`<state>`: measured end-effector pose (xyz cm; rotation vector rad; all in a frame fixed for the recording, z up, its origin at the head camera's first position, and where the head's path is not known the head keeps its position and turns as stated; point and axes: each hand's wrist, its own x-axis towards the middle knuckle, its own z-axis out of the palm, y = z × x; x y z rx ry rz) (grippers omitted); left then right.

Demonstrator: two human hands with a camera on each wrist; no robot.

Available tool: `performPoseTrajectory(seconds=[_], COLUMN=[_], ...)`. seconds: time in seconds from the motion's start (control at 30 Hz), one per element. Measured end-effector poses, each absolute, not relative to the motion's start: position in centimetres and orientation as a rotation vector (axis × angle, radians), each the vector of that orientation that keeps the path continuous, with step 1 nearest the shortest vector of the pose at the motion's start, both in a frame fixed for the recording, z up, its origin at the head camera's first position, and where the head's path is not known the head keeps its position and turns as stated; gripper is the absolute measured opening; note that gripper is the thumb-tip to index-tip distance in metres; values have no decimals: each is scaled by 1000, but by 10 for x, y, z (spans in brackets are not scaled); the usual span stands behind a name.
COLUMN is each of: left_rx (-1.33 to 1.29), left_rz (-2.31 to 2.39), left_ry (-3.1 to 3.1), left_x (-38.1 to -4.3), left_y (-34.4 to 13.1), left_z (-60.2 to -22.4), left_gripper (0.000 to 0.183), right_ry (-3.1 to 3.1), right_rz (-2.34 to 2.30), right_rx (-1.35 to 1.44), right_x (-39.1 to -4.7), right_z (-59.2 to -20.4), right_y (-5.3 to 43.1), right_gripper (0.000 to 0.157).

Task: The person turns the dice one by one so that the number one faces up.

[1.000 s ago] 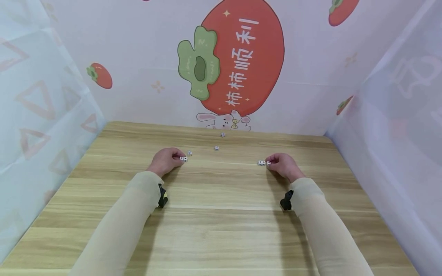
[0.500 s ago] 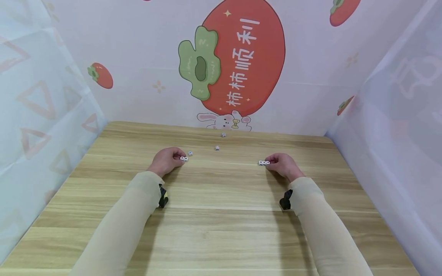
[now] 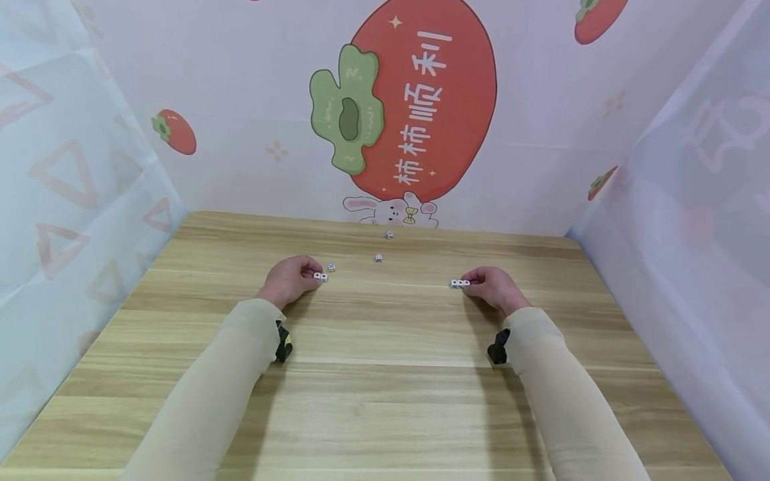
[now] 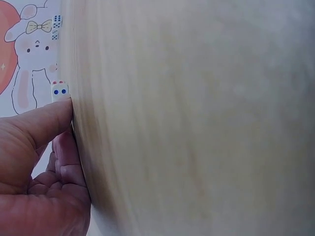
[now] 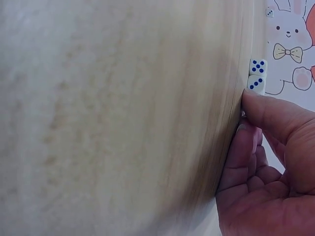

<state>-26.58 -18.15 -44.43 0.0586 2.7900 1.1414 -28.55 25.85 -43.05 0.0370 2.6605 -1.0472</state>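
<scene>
My left hand (image 3: 291,280) pinches a small white die (image 3: 317,276) on the table, thumb in front. A second die (image 3: 324,277) sits against that one's right side; in the left wrist view, a die (image 4: 60,92) shows blue pips past my thumb. On the right, my right hand (image 3: 492,288) holds the end die (image 3: 466,284) of a row of three between thumb and fingers. The row's other dice (image 3: 454,284) stand to its left, touching. In the right wrist view a die (image 5: 258,67) shows five blue pips, while my thumb covers the held one.
Just beyond the left pair lies a loose die (image 3: 331,267). Two more, a nearer die (image 3: 378,258) and a farther die (image 3: 390,235), lie toward the back. The wood-grain table (image 3: 379,414) meets a printed back wall (image 3: 240,180) and has pale sheets at both sides.
My right hand has moved its die slightly left, closing the small gap to the other two so that the three form one row. The left hand has stayed nearly still.
</scene>
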Motion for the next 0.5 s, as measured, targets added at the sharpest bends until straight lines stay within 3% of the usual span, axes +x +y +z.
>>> performPoseTrajectory(seconds=[0.5], left_rx=[64], left_rz=[1134], left_ry=[2821], left_x=[-266], left_y=[-181], left_z=[-444], left_gripper=[28], right_ry=[2668], right_rz=[-990], right_rx=[15], right_x=[-285], right_z=[-427], right_y=[260], right_gripper=[26])
